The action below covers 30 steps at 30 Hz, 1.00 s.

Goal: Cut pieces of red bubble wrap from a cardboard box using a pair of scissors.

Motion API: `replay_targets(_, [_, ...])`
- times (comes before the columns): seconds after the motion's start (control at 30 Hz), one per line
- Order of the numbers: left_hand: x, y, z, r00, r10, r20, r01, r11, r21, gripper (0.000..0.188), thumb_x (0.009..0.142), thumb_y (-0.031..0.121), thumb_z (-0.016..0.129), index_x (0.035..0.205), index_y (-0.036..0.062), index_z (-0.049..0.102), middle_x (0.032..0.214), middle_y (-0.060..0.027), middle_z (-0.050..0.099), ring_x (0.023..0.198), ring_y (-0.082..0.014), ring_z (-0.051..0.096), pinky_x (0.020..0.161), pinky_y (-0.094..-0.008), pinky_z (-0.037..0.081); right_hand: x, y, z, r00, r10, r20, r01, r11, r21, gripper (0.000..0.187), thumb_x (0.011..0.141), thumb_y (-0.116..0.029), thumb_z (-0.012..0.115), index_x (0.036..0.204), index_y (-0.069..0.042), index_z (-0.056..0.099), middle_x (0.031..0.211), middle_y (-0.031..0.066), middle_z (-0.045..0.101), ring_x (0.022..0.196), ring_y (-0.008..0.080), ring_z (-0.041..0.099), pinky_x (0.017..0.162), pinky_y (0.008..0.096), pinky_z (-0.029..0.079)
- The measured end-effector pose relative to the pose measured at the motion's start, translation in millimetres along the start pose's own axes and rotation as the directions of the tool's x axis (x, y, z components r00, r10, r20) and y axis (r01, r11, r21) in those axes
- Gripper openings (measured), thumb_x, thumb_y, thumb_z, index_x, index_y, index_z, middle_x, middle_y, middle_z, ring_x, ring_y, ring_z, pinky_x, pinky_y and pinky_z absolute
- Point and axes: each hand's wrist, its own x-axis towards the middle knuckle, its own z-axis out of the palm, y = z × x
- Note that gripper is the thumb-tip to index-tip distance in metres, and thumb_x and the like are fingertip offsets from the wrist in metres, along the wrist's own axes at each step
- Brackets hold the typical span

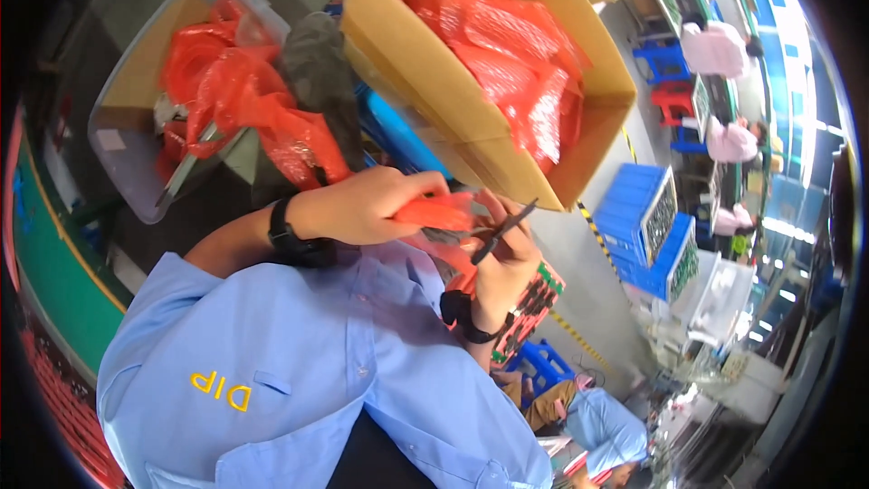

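Observation:
My left hand (362, 208), with a black watch on its wrist, is closed on a red plastic bag (433, 214) held in front of my blue shirt. My right hand (503, 264), wearing a black wristband, grips a pair of black scissors (503, 228) whose blades point up and right at the bag's edge. A small dark part (444, 236) shows at the bag's mouth between the two hands. Both hands touch the bag.
A cardboard box (407, 63) full of red bags stands just beyond my hands. A clear plastic bin (127, 140) with more red bags and a dark bag is at the left. Blue crates (647, 217) and seated people in pink (715, 47) are at the right.

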Motion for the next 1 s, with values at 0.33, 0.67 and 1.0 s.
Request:
replay_targets(0.33, [6.1, -13.4, 16.6, 0.975, 0.191, -0.116, -0.158, 0.955, 0.250, 0.052, 0.084, 0.016, 0.071, 0.129, 0.0073, 0.046, 0.093, -0.0207, 0.070, 0.082, -0.0429, 0.069, 0.069, -0.0496, 0.053, -1.9, -3.6, 21.0, 0.996, -0.043, 0.084, 0.028, 0.984, 0.174, 0.042, 0.065, 0.009, 0.080, 0.104, 0.007, 0.066, 0.124, 0.0130, 0.067, 0.104, 0.0159, 0.065, 0.087, 0.0263, 0.052])
replay_targets(0.67, [0.3, -1.8, 19.5, 0.991, 0.078, -0.106, -0.046, 0.958, 0.282, 0.043, 0.087, 0.016, 0.074, 0.128, 0.0085, 0.063, 0.130, -0.0137, 0.061, 0.094, -0.0364, 0.071, 0.081, -0.0405, 0.056, -0.3, -13.0, 31.0, 0.987, -0.118, 0.113, 0.102, 0.985, 0.143, 0.025, 0.065, 0.014, 0.071, 0.086, 0.008, 0.060, 0.110, 0.0134, 0.068, 0.099, 0.0169, 0.063, 0.082, 0.0254, 0.050])
replay_targets(1.0, [-2.0, -8.6, 33.1, 0.965, 0.249, -0.087, -0.205, 0.915, 0.349, 0.035, 0.085, 0.012, 0.066, 0.119, 0.0095, 0.067, 0.143, -0.0170, 0.055, 0.113, -0.0384, 0.065, 0.088, -0.0458, 0.055, 0.4, -18.1, 37.0, 0.970, -0.219, 0.105, 0.207, 0.971, 0.117, 0.023, 0.064, 0.003, 0.077, 0.084, 0.003, 0.065, 0.098, 0.0122, 0.070, 0.083, 0.0227, 0.066, 0.072, 0.0296, 0.051])
